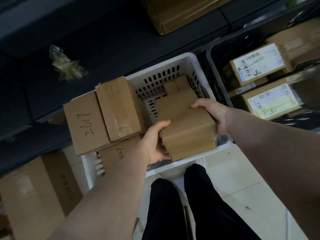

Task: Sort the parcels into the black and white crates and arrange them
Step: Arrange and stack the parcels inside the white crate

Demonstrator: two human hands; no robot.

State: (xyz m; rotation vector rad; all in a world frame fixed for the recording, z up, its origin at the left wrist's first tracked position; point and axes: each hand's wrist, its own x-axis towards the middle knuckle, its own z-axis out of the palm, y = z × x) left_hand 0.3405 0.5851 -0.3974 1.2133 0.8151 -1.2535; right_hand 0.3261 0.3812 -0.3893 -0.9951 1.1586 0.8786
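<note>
I hold a plain brown parcel over the right half of the white crate. My left hand grips its near left corner and my right hand grips its far right edge. Brown boxes are stacked in the crate's left half: one marked 2617, a taped one leaning on it, and another underneath. A small box lies at the crate's far right. The black crate to the right holds labelled parcels.
Dark shelving runs behind the crates, with a crumpled plastic wrapper on it and a large carton above. Another big carton stands on the floor at left. My black-trousered legs stand on pale tiles.
</note>
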